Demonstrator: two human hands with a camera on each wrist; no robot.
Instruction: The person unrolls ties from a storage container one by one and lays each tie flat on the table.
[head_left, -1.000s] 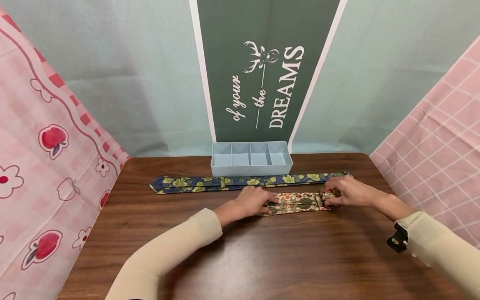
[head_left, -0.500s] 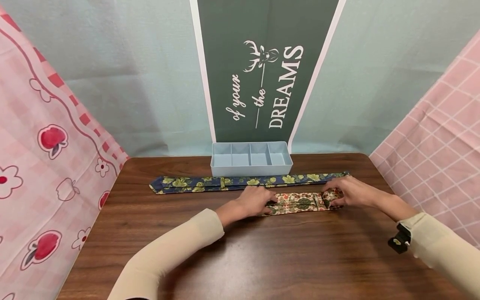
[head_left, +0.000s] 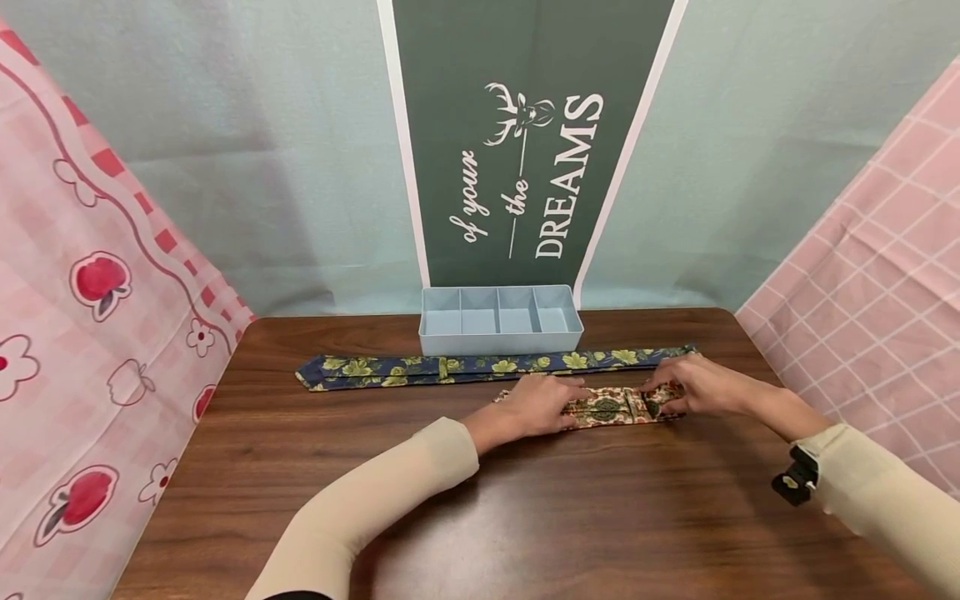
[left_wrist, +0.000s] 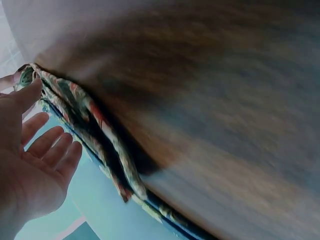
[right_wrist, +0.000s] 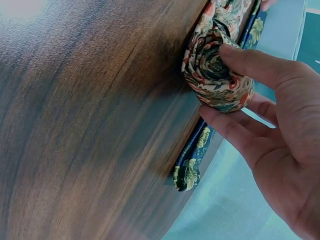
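A cream, red and green patterned necktie (head_left: 607, 408) lies across the table, its right end wound into a thick coil (right_wrist: 216, 91). My right hand (head_left: 699, 383) grips that coil, thumb against its spiral side and fingers round its outer edge. On the flat part to the left, my left hand (head_left: 536, 406) rests with fingers relaxed and touching the cloth. The left wrist view shows this hand (left_wrist: 40, 170) with several fingers loosely extended beside the tie's raised folds (left_wrist: 102, 125). Just behind lies a navy necktie with yellow flowers (head_left: 502, 365), stretched out lengthwise.
A pale blue box (head_left: 501, 342) with several compartments stands at the back of the brown wooden table (head_left: 600, 517). Behind it hangs a green and pale blue cloth (head_left: 495, 208). Pink patterned cloths (head_left: 97, 375) flank both sides.
My left hand has slid right along the patterned necktie, toward the coil, uncovering the tie's left end. My right hand keeps its grip on the coil in nearly the same place.
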